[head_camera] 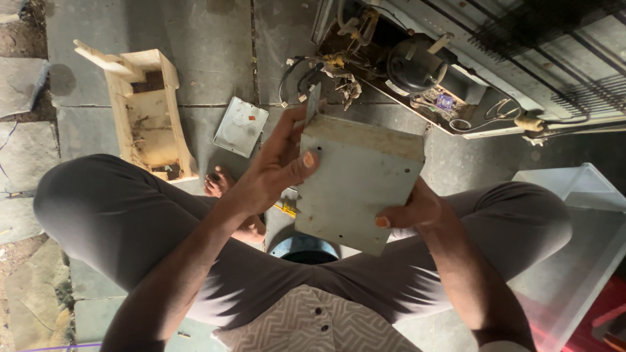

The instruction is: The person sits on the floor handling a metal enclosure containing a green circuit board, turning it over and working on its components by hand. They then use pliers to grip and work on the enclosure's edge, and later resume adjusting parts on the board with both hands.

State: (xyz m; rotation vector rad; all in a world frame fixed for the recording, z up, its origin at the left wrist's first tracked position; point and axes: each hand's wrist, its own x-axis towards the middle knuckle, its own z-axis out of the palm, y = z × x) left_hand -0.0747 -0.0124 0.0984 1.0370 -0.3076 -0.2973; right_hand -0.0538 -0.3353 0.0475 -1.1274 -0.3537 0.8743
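I hold a flat grey box-shaped panel (355,186) with a pale foam edge along its top, above my lap. My left hand (274,166) grips its left side, thumb pressed on the front face near a small hole. My right hand (411,210) supports its lower right edge from behind, thumb on the face. The panel has a few small holes and hides most of my right palm. Beyond it lies the open rear of a fridge with a black compressor (414,65) and loose wires (339,75).
A wooden box-like piece (147,114) lies on the stone floor at the left. A small grey metal plate (241,127) rests beside it. A yellow-handled screwdriver (285,208) lies under the panel. A clear plastic bin (580,228) stands at the right. My bare foot (218,182) is near the plate.
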